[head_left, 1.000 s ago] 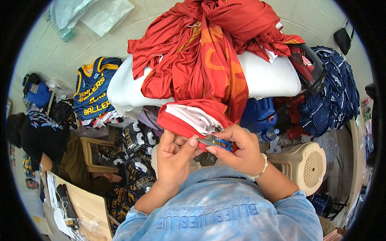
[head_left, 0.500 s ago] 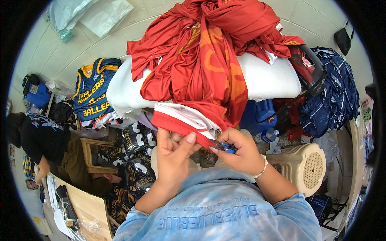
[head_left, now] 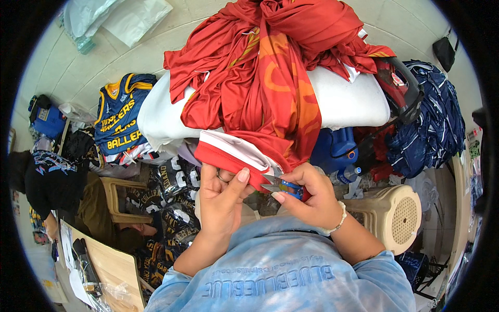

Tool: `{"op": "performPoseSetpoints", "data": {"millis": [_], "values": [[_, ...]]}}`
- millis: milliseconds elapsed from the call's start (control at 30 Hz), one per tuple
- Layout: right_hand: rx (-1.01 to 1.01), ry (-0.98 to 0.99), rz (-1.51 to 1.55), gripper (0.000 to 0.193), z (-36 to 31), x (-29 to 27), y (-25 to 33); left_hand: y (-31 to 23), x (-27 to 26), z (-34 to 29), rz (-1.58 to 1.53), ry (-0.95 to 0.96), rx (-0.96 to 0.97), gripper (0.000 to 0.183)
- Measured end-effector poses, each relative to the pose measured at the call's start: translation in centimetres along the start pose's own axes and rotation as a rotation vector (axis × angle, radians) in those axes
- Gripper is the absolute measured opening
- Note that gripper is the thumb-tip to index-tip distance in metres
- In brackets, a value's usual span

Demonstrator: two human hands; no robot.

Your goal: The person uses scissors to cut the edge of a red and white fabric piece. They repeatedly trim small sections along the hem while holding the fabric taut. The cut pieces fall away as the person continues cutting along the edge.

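My left hand (head_left: 220, 205) pinches the folded edge of a red garment (head_left: 224, 158), whose white inner side shows at its opening. The garment runs up into a large heap of shiny red jerseys (head_left: 228, 73) with orange markings. In my right hand (head_left: 313, 196) is a pair of small thread snips (head_left: 291, 190) with blue handles. Their dark blades are parted and point left at the red hem, close to my left fingertips. Whether they touch the cloth I cannot tell.
The heap lies on a white padded board (head_left: 351, 99). Navy jerseys (head_left: 429, 119) hang at the right, above a beige plastic stool (head_left: 397, 213). At the left are a navy and yellow jersey (head_left: 119, 117), a co-worker in black (head_left: 54, 179) and a wooden board (head_left: 112, 265).
The snips' blades have parted more and turned slightly at the hem. My left hand has shifted a little on the edge. The co-worker at the left has moved slightly.
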State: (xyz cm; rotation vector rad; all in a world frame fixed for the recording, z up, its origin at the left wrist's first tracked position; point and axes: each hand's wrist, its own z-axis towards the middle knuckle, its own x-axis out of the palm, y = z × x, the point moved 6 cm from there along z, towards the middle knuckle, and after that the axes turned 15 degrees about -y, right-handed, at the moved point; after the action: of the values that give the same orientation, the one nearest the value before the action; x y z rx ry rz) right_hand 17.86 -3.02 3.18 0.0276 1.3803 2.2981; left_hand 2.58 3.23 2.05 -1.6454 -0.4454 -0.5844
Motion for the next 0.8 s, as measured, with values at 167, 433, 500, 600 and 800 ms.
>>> {"op": "performPoseSetpoints", "data": {"millis": [167,433,500,600,800], "values": [[-0.028,-0.040,-0.056,0.032,-0.07,-0.22,0.22,0.07,-0.16,-0.19,-0.004,0.015,-0.015,0.048],[-0.071,-0.067,-0.071,0.032,0.25,0.17,0.72,0.45,-0.04,-0.69,0.030,0.012,-0.044,0.050],[-0.069,-0.101,-0.022,0.031,0.35,0.42,0.65,0.54,-0.10,-0.75,0.046,-0.005,-0.029,0.049],[-0.060,-0.114,-0.004,0.030,0.37,0.58,0.51,0.59,-0.30,-0.84,0.058,-0.021,-0.036,0.049],[-0.046,-0.081,-0.049,0.029,0.52,0.51,0.61,0.48,-0.21,-0.99,0.032,-0.001,-0.038,0.052]]}}
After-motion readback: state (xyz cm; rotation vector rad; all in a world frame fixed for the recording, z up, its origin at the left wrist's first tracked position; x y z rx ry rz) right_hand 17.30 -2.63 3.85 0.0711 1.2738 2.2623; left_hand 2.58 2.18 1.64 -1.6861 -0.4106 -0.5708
